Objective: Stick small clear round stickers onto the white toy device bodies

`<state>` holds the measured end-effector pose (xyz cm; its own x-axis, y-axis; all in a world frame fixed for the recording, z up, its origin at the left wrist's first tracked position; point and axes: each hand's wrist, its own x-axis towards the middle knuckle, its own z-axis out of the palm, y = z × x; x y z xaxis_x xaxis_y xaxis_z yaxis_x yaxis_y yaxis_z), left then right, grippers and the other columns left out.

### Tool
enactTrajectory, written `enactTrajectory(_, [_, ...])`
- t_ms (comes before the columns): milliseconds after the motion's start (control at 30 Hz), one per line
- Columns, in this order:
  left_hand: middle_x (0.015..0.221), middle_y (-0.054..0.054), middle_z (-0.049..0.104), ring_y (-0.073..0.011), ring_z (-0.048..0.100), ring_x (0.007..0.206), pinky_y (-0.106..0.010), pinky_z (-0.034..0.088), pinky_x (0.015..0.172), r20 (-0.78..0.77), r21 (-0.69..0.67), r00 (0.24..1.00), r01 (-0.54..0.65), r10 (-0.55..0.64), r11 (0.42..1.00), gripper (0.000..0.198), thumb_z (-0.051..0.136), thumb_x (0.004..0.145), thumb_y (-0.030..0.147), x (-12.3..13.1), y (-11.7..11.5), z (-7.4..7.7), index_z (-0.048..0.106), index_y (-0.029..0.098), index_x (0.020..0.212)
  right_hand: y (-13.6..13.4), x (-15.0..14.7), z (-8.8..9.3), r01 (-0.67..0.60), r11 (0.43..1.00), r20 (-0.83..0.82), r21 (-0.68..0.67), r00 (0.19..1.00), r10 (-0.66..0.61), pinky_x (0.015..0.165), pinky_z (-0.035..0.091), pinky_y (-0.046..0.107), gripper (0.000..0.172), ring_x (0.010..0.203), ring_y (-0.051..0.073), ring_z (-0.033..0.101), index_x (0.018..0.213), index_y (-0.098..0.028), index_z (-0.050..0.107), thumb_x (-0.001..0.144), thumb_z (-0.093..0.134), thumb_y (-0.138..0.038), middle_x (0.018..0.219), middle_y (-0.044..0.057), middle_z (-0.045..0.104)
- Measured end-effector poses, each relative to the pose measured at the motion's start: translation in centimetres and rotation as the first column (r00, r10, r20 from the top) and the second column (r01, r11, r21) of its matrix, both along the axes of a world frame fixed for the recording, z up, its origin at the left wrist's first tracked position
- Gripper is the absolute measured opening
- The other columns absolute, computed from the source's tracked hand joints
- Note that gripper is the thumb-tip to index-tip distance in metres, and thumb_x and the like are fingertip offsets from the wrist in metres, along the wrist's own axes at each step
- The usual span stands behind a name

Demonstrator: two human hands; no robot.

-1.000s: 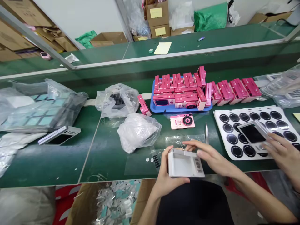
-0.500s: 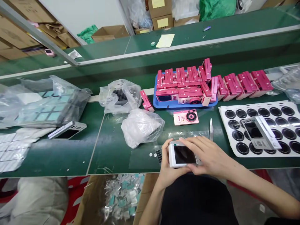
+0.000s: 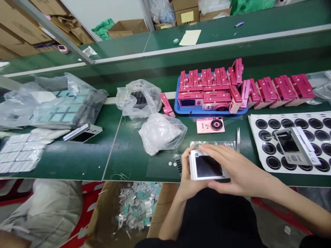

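Both my hands hold a small white camera body with its screen facing up, at the near edge of the green bench. My left hand grips it from the left and underneath. My right hand wraps over its top and right side, fingers reaching to the upper left corner. A finished pink camera lies just beyond, and tweezers lie to its right. A clear film with small buttons lies to the left of my hands.
A blue tray stacked with pink camera shells stands behind, with more pink shells to its right. A white sheet of black lens rings carries another white camera. Plastic bags and wrapped parts lie left.
A second ago a co-worker's hand rested on the white camera at right; it is gone. The camera in my hands turned screen-up, and my right hand closed over it.
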<state>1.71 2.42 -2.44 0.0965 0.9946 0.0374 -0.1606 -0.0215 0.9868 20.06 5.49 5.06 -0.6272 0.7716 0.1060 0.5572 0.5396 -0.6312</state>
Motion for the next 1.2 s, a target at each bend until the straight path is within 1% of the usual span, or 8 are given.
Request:
enactTrajectory(233, [0.125, -0.009, 0.054, -0.0253, 0.064, 0.104, -0.039, 0.053, 0.092, -0.049, 0.024, 0.998, -0.035, 0.036, 0.999, 0.095, 0.089, 0.060, 0.053, -0.6, -0.3, -0.1, 0.033, 0.029, 0.134, 0.3, -0.5, 0.0, -0.064, 0.997, 0.033, 0.047, 0.998, 0.062, 0.108, 0.045, 0.053, 0.065, 0.133, 0.031, 0.051, 0.151, -0.020, 0.036, 0.092, 0.056, -0.038, 0.147, 0.015, 0.051])
enactTrajectory(367, [0.129, -0.009, 0.054, -0.0277, 0.063, 0.112, -0.043, 0.052, 0.097, 0.067, 0.059, 0.996, 0.050, -0.054, 0.997, 0.093, 0.088, 0.065, 0.046, -0.7, -0.5, -0.3, 0.029, 0.033, 0.136, 1.5, 0.2, 1.3, -0.057, 0.979, -0.063, -0.196, 0.997, 0.046, 0.103, 0.051, 0.047, 0.055, 0.126, 0.029, 0.058, 0.149, -0.027, 0.040, 0.096, 0.050, -0.040, 0.143, 0.007, 0.056])
enactTrajectory(467, [0.135, -0.010, 0.051, -0.0301, 0.059, 0.122, -0.046, 0.050, 0.101, 0.114, 0.065, 0.988, 0.101, -0.108, 0.993, 0.089, 0.086, 0.069, 0.044, -0.6, -0.7, -0.2, 0.028, 0.034, 0.137, 2.7, 0.6, 2.6, -0.047, 0.901, -0.076, -0.431, 0.997, 0.015, 0.096, 0.056, 0.041, 0.053, 0.122, 0.028, 0.062, 0.149, -0.032, 0.040, 0.099, 0.045, -0.045, 0.140, 0.002, 0.060])
enactTrajectory(600, [0.134, -0.011, 0.052, -0.0309, 0.056, 0.126, -0.050, 0.045, 0.106, 0.095, 0.095, 0.992, 0.080, -0.089, 0.992, 0.089, 0.086, 0.069, 0.045, -0.4, -0.8, -0.1, 0.028, 0.033, 0.135, 3.2, 0.5, 3.0, 0.041, 0.867, -0.082, -0.496, 0.992, -0.093, 0.104, 0.051, 0.044, 0.049, 0.127, 0.028, 0.059, 0.148, -0.031, 0.043, 0.101, 0.039, -0.047, 0.137, 0.003, 0.062])
enactTrajectory(700, [0.132, -0.011, 0.053, -0.0311, 0.058, 0.122, -0.049, 0.046, 0.105, 0.061, 0.065, 0.997, 0.049, -0.054, 0.997, 0.092, 0.086, 0.066, 0.051, -0.6, -0.6, 0.0, 0.029, 0.031, 0.135, 2.3, 0.1, 2.6, 0.035, 0.914, -0.058, -0.404, 0.996, -0.064, 0.107, 0.049, 0.046, 0.054, 0.130, 0.028, 0.056, 0.151, -0.031, 0.035, 0.100, 0.043, -0.046, 0.142, 0.005, 0.058])
enactTrajectory(833, [0.125, -0.008, 0.056, -0.0271, 0.063, 0.106, -0.043, 0.051, 0.096, -0.037, 0.030, 0.998, -0.048, 0.049, 0.998, 0.095, 0.087, 0.060, 0.058, -1.1, -0.4, 0.1, 0.035, 0.030, 0.134, 0.8, -0.7, 2.1, -0.075, 0.989, 0.036, -0.126, 0.996, 0.081, 0.110, 0.045, 0.054, 0.068, 0.136, 0.032, 0.049, 0.153, -0.030, 0.030, 0.092, 0.058, -0.041, 0.152, 0.008, 0.046])
enactTrajectory(1033, [0.134, -0.009, 0.051, -0.0284, 0.057, 0.120, -0.041, 0.047, 0.102, -0.057, 0.056, 0.995, -0.077, 0.080, 0.995, 0.092, 0.085, 0.064, 0.057, -1.3, -0.4, 0.3, 0.035, 0.028, 0.136, 0.6, -1.7, 0.6, -0.138, 0.980, 0.187, 0.140, 0.976, 0.111, 0.099, 0.050, 0.055, 0.067, 0.125, 0.036, 0.056, 0.152, -0.022, 0.033, 0.091, 0.055, -0.036, 0.148, 0.016, 0.049])
enactTrajectory(1200, [0.130, -0.009, 0.052, -0.0275, 0.059, 0.115, -0.041, 0.049, 0.101, -0.026, 0.067, 0.997, -0.065, 0.066, 0.996, 0.094, 0.085, 0.064, 0.057, -1.4, -0.6, 0.7, 0.034, 0.028, 0.136, 1.1, -1.7, 1.0, -0.139, 0.979, 0.105, 0.151, 0.987, 0.124, 0.096, 0.053, 0.048, 0.066, 0.121, 0.031, 0.060, 0.155, -0.024, 0.025, 0.095, 0.049, -0.036, 0.145, 0.011, 0.054])
